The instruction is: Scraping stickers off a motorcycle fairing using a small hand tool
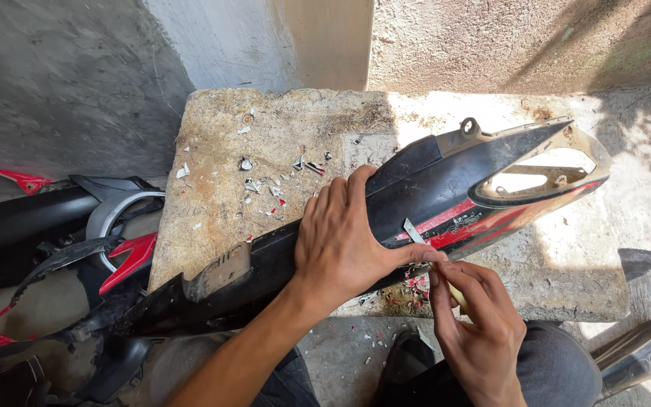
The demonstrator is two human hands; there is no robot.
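Left hand (344, 241) presses flat on the long black-and-red plastic motorcycle panel (446, 192); right hand (476, 320), grip pinched, holds a thin metal blade (414, 231) against it.

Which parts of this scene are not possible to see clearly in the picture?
Head view:
- Blade tool: its handle is hidden inside the right hand.
- Black and red panel: the middle is covered by the left hand.
- Pile of panels: cut off by the left edge.
- Scraped flakes: too small to identify.
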